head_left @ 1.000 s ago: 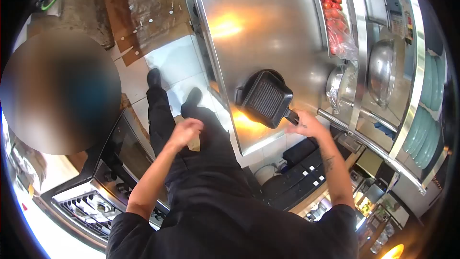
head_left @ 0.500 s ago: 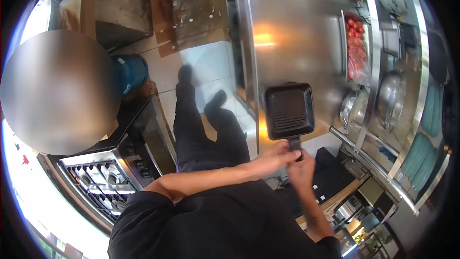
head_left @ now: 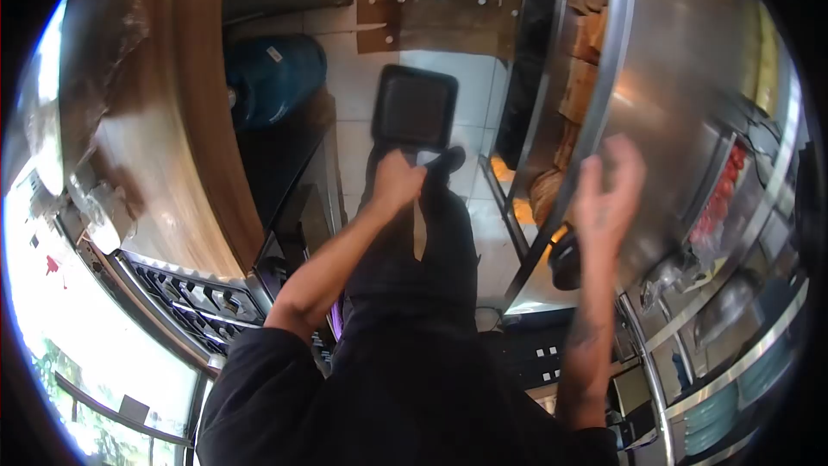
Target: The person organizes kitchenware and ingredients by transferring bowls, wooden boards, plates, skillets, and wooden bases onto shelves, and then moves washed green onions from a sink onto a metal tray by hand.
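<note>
Two bare hands, both mine, worked well apart in a kitchen aisle, each softened by motion blur. My left hand (head_left: 398, 181) was clenched around the handle of a black pan (head_left: 418, 110), covering so much of the grip that I could not make out its shape. My right hand (head_left: 611, 194), released and with fingers parted, hung near the edge of the steel worktop (head_left: 668, 43), its fingertips badly smeared. Just below it, my right forearm (head_left: 588, 336) partly hid a dark rounded object (head_left: 565, 259) that I could not identify. Red produce (head_left: 723, 190) in a tray was too blurred to tell piece from piece, and stacked plates (head_left: 711, 427) at the lower right faded into the black border of my view.

The pan was over the pale tiled floor (head_left: 349, 78), in the gap between the worktop and a blue cylinder (head_left: 280, 78), touching neither. It was square with rounded corners, dark all over, a near-black rim framing a slightly greyer interior whose surface detail was lost to blur. Its lower part met the dark of my left leg (head_left: 384, 246), leaving my left shoe impossible to pick out.
</note>
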The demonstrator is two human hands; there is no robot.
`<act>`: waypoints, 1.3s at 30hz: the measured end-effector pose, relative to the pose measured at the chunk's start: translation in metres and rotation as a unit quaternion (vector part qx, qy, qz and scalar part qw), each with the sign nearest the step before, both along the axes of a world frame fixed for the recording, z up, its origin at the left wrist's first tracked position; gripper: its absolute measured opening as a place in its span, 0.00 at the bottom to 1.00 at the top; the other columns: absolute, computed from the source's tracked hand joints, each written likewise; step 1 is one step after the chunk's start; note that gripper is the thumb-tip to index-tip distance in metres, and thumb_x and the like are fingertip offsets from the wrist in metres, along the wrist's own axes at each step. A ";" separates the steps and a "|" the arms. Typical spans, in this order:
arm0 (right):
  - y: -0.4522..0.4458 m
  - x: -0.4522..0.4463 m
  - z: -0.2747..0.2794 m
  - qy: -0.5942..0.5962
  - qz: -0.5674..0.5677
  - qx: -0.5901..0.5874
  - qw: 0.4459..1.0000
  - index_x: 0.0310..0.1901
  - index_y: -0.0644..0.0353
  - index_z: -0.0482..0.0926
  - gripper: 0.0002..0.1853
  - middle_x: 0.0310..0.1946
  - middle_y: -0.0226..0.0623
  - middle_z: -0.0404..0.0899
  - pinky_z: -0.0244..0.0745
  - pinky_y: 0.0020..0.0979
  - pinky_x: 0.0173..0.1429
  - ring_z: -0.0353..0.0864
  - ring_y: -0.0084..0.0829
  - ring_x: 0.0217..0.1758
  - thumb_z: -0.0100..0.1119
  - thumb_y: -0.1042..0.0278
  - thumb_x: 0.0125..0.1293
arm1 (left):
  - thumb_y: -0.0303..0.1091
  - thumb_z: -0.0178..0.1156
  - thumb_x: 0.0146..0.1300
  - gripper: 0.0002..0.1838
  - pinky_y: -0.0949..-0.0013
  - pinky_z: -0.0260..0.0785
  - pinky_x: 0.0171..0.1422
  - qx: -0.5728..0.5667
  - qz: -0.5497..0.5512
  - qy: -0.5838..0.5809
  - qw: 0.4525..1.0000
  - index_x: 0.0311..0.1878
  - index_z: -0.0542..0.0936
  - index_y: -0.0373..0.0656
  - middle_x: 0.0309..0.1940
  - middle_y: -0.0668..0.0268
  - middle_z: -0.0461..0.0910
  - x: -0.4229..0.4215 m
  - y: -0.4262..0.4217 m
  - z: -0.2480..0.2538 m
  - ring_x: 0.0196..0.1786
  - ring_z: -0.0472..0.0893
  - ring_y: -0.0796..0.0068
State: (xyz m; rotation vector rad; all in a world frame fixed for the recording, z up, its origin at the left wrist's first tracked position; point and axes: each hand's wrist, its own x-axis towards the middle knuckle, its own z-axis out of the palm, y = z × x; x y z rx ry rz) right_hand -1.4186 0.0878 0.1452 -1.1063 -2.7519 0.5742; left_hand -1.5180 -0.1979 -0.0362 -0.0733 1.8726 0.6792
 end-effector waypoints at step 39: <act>0.101 -0.002 -0.126 0.006 -0.130 -0.009 0.992 0.81 0.58 0.53 0.44 0.84 0.45 0.43 0.37 0.53 0.86 0.40 0.44 0.87 0.42 0.37 0.73 | 0.34 0.64 0.64 0.10 0.64 0.81 0.54 0.340 -0.443 0.140 0.818 0.44 0.89 0.43 0.48 0.56 0.88 0.218 0.334 -0.438 0.51 0.88 0.63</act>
